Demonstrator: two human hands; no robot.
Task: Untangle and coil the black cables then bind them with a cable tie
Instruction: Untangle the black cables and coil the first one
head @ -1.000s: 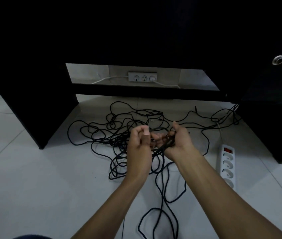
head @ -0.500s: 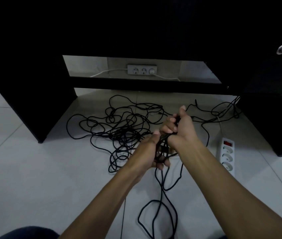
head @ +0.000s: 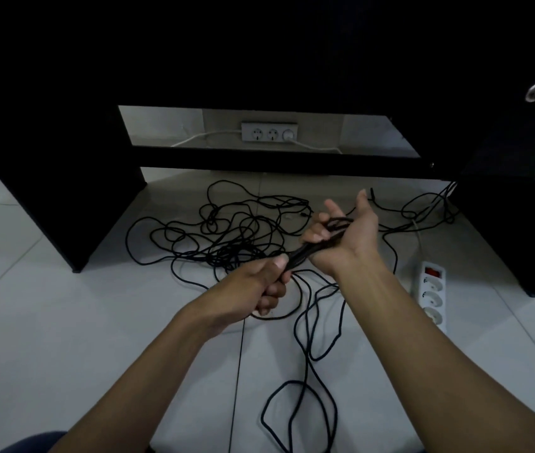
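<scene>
Since a second ago the hands have pulled apart, stretching a bunch of thin black cables (head: 316, 245) taut between them. The left hand (head: 261, 281) grips the near end in a fist, and the right hand (head: 346, 232) has strands across its palm, fingers half curled. Looks like coiling has started, but most cable's a tangle on the white tiled floor (head: 63, 322). Can't spot any cable tie, and the near loops are cut off.

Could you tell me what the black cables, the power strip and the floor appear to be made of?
Black cables: a matte jacket, probably rubber or PVC; they bend into loose loops without a shine.
Power strip: smooth white moulded plastic, by its rounded casing and red switch.
Floor: pale glazed tiles, likely ceramic; straight grout lines and a soft sheen show.
</scene>
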